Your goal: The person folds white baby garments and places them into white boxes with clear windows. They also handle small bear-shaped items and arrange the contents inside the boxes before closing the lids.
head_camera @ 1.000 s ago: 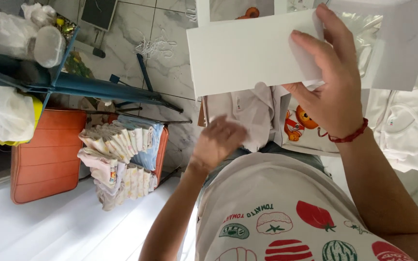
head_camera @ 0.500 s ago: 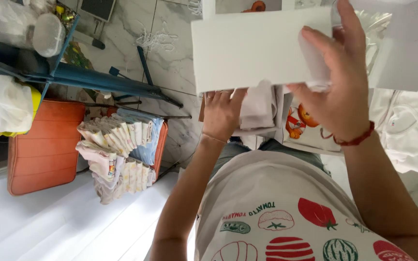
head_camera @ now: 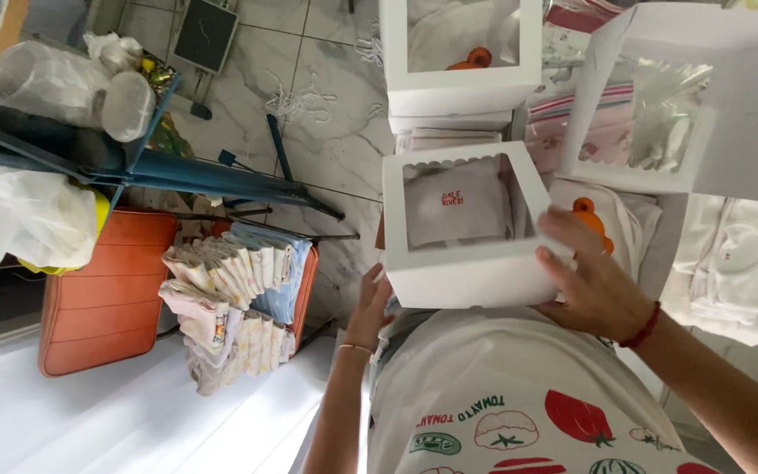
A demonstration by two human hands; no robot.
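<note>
White card forms the windowed box (head_camera: 467, 230) we hold between both hands, just above our lap. Our right hand (head_camera: 597, 285) is clamped on its right edge, thumb over the top face; our left hand (head_camera: 368, 307) presses its lower left corner, fingers hidden underneath. A grey folded cloth (head_camera: 456, 209) lies inside. Another windowed box (head_camera: 458, 53) sits just beyond it.
</note>
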